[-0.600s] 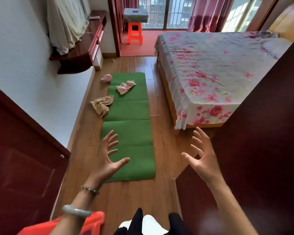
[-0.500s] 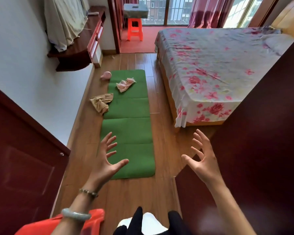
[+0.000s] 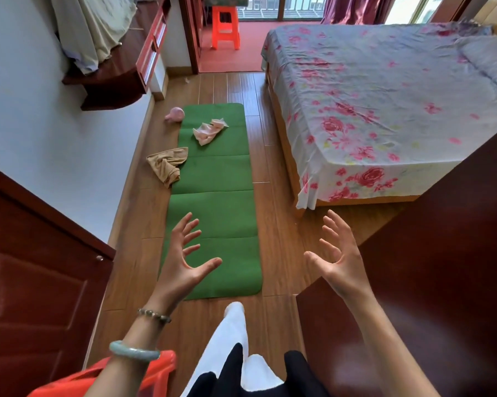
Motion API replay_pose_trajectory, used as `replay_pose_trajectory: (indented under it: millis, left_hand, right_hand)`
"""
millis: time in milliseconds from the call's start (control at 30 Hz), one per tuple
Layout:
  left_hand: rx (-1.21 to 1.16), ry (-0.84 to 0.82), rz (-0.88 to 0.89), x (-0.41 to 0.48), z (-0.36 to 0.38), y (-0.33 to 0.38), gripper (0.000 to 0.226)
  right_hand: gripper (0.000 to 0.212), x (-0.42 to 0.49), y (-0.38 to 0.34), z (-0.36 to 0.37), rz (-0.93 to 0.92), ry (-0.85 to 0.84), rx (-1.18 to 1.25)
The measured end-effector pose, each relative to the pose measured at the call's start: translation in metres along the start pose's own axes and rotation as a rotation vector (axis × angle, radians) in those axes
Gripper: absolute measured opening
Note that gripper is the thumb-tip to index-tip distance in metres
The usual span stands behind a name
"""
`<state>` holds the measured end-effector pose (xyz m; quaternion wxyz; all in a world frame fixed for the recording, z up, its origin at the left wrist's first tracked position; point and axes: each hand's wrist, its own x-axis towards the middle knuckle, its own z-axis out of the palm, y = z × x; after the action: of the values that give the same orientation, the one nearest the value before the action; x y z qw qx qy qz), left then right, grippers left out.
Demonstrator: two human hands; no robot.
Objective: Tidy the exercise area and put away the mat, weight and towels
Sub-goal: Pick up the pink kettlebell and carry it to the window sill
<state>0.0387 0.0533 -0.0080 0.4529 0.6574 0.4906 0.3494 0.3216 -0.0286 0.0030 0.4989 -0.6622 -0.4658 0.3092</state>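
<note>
Mat [image 3: 215, 202] lies flat; both hands raised, fingers spread, empty.

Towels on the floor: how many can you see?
2. A pink towel lies crumpled on the green mat near its far end; a tan towel lies across the mat's left edge. More may be hidden.

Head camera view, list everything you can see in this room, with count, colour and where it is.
mat: 1, green, flat on floor beside bed
pink towel: 1, crumpled on mat's far end
tan towel: 1, on mat's left edge and floor
weight: 1, pink, floor at mat's far left corner
bed: 1, floral sheet, right
stool: 1, orange, far doorway
left hand: 1, open, empty, above mat's near end
right hand: 1, open, empty, above floor
</note>
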Motion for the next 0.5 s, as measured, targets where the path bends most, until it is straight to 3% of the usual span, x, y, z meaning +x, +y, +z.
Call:
replay_pose_trajectory:
  millis: [500]
  left_hand:
    - [0.005, -0.103, 0.110, 0.195, -0.005, 0.009, 0.102]
  right_hand:
    - [0.087, 0.160, -0.016, 0.033, -0.022, 0.076, 0.020]
